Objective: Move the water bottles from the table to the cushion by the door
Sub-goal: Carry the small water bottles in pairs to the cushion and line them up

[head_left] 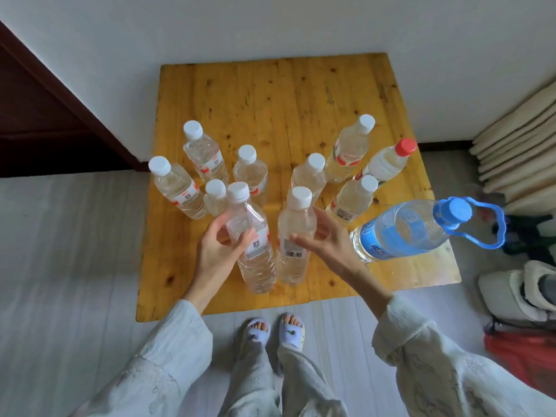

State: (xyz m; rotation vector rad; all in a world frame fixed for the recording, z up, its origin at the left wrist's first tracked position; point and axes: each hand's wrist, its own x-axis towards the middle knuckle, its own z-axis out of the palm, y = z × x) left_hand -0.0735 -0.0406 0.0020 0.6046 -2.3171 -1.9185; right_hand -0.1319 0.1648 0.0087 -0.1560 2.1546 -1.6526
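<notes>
Several clear water bottles with white caps stand upright on a low yellow wooden table. My left hand wraps around the nearest left bottle, thumb and fingers on its upper body. My right hand is spread beside the neighbouring bottle, fingers curling round its right side without closing. A red-capped bottle and a large blue-capped jug with a blue handle stand at the table's right. No cushion by a door shows clearly.
A dark brown door frame runs along the left wall. Stacked beige mats lean at the right, with white shoes and a red bag below. Grey floor surrounds the table; my slippered feet stand at its near edge.
</notes>
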